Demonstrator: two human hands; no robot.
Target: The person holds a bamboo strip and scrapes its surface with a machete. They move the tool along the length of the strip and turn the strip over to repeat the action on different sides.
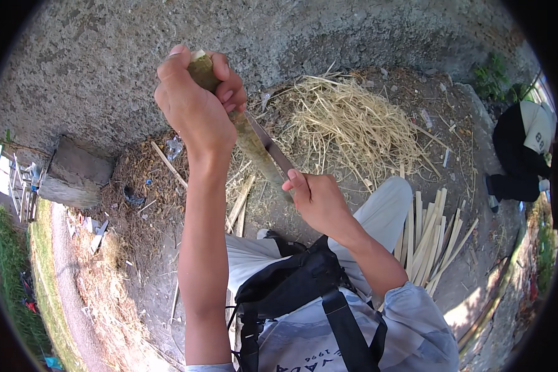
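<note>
The left hand was clenched round the upper end of the stick, which slanted toward five o'clock — its lower part just beside the right hand. That hand grasped a knife — blade toward eleven, along the stick's right side. Straw lay at one o'clock from it.
</note>
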